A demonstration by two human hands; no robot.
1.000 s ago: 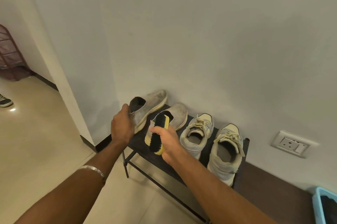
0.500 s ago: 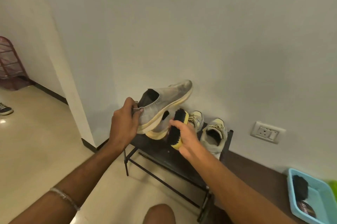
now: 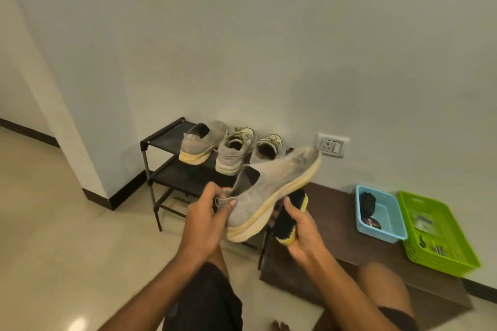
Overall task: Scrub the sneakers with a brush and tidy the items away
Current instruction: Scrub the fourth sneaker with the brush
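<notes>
Aloft, sneaker (image 3: 271, 190) between hands, brush (image 3: 289, 219) beneath

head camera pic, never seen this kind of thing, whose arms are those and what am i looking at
There is no machine here. The camera sits on a person's head and looks forward and down, so the two arms coming up from the bottom are their own. The left hand grips a grey sneaker by its heel, lifted clear of the rack. The right hand holds a black-bristled brush with a yellow back, just under the sneaker's sole. Behind them a low black shoe rack stands against the wall and carries three more shoes: the matching grey sneaker and a pale laced pair. To the right a blue basket and a green basket sit on a dark mat.
</notes>
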